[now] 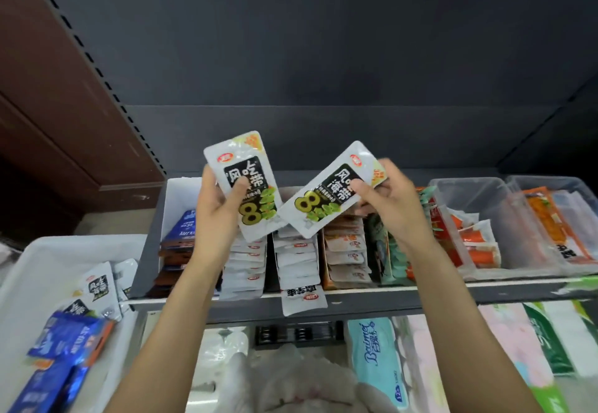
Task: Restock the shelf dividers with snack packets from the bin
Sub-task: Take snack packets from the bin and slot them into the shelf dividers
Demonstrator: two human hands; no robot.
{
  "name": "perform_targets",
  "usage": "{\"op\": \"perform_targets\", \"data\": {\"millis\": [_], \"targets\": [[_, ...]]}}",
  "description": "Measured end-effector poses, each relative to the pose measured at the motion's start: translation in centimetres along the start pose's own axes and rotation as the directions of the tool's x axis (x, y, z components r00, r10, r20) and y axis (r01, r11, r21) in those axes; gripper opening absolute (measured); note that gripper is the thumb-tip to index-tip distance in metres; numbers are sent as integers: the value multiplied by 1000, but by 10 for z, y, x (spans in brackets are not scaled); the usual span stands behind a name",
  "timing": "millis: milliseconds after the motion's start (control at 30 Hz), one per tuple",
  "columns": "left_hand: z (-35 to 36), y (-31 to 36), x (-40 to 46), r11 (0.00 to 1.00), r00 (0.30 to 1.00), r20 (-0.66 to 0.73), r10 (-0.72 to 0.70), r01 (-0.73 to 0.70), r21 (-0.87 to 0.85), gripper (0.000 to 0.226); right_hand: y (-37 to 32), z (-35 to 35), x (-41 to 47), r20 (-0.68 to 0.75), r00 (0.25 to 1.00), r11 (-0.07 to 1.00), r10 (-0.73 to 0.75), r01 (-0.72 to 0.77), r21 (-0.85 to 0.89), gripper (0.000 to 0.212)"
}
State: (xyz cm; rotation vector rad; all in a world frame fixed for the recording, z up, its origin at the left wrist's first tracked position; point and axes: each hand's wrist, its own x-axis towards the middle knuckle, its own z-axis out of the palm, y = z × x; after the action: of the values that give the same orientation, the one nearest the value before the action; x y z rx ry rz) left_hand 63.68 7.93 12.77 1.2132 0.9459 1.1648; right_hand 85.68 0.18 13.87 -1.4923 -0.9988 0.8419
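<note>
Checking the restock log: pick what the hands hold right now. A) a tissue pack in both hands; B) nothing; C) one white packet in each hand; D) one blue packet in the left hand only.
C: the left hand pinches one white packet and the right hand another white packet, above the shelf.

Two white seaweed packets (pixel 246 186) (pixel 330 191) are held up at frame centre above the shelf dividers (pixel 271 260); the white bin (pixel 38 270) sits lower left with more packets.
</note>
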Motion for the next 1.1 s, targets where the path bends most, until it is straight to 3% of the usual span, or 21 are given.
{"op": "perform_targets", "data": {"millis": [100, 233, 533, 667, 933, 1000, 1100], "targets": [[-20, 7, 12, 995, 988, -153, 5, -20, -93, 30, -1, 1, 2, -143, 989, 996, -23, 35, 78, 6], [-36, 13, 32, 979, 983, -176, -46, 9, -206, 29, 1, 12, 6, -233, 972, 984, -7, 48, 170, 7], [-54, 10, 53, 991, 974, -220, 60, -85, -106, 30, 2, 45, 25, -247, 969, 989, -30, 64, 131, 9], [-55, 3, 65, 994, 989, -115, 98, -91, 60, 29, 3, 50, 27, -288, 958, 988, 2, 44, 151, 10], [-53, -25, 54, 925, 984, 177, 17, -82, 372, 11, 7, 51, 28, -275, 962, 988, 7, 37, 153, 13], [-58, -29, 56, 803, 966, 249, 64, -198, 562, 12, 7, 53, 29, -266, 964, 990, -5, 41, 131, 12], [-66, -35, 60, 381, 887, 457, 71, -447, 809, 17, 3, 60, 34, -231, 971, 996, -67, 81, 49, 11]]}}
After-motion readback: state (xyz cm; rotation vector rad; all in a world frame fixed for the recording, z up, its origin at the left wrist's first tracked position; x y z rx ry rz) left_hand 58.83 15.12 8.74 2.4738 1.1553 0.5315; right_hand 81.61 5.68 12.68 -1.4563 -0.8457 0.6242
